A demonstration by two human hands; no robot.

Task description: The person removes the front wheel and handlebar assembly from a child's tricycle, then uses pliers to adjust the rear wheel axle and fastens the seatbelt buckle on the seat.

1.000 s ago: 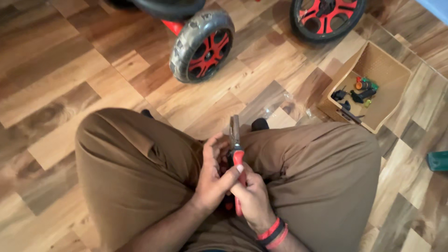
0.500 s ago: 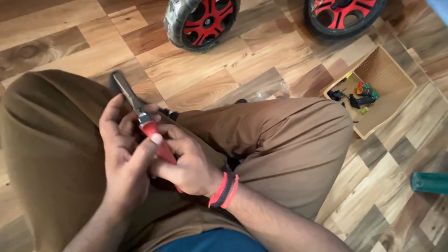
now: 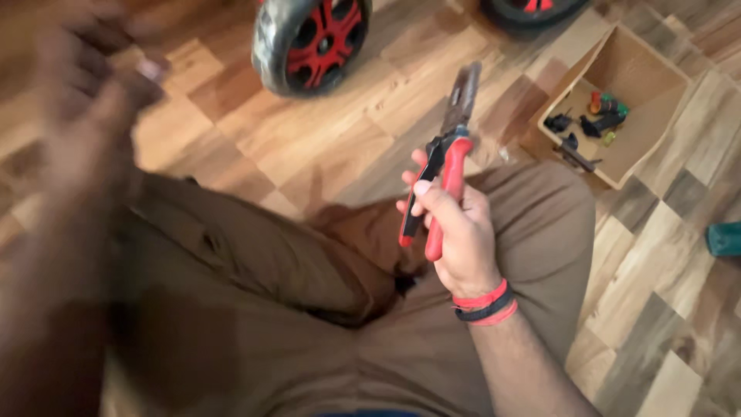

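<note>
My right hand (image 3: 457,232) grips a pair of pliers (image 3: 448,150) with red and black handles, jaws pointing up and away over my lap. My left hand (image 3: 85,100) is raised at the upper left, blurred, away from the pliers; its fingers look pinched together, perhaps on something small that I cannot make out. I sit cross-legged in brown trousers (image 3: 324,293) on a wooden floor. Red and black bands circle my right wrist.
A black wheel with a red hub (image 3: 312,38) stands on the floor ahead, a second wheel (image 3: 532,9) at the top edge. An open cardboard box (image 3: 656,66) with small tools lies at the right. A teal object (image 3: 725,238) sits at the far right edge.
My left hand has let go of the pliers and lifted up to the left. My right hand now holds the pliers alone, further right.
</note>
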